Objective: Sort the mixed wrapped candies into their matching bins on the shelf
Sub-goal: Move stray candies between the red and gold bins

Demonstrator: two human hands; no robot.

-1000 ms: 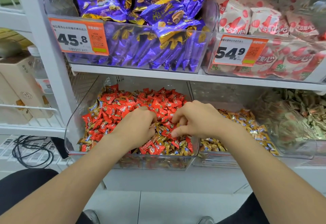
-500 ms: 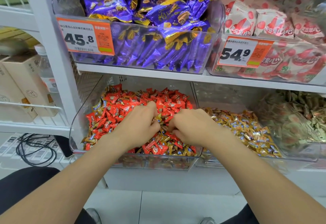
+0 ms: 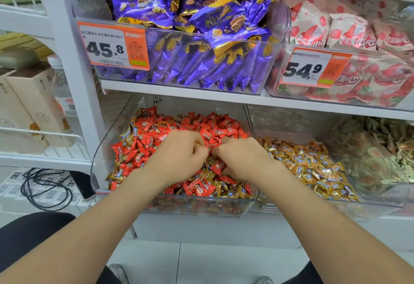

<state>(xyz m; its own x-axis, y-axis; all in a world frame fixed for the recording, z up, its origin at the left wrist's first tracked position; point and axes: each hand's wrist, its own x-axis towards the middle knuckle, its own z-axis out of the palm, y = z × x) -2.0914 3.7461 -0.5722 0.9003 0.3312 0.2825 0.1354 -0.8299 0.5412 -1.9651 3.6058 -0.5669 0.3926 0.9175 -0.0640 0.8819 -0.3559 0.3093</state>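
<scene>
Both hands are digging in the mixed bin (image 3: 96, 167).
The left hand (image 3: 179, 157) and right hand (image 3: 243, 160) are curling into red candies (image 3: 190, 124) and gold candies (image 3: 209, 177); what they are pinching, I cannot tell. The pieces are looking light and slippery, so a wrapper end is probably offering the best hold.

A shop: price tags (image 3: 113, 45) on candy bins (image 3: 179, 64)

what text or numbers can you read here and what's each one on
"45.8" on the left price tag, purple packet bin.
"54.9" on the right price tag, pink packet bin.
"50%" on the pink packets.
Tag small print and candy wrappers: too small to read.
</scene>
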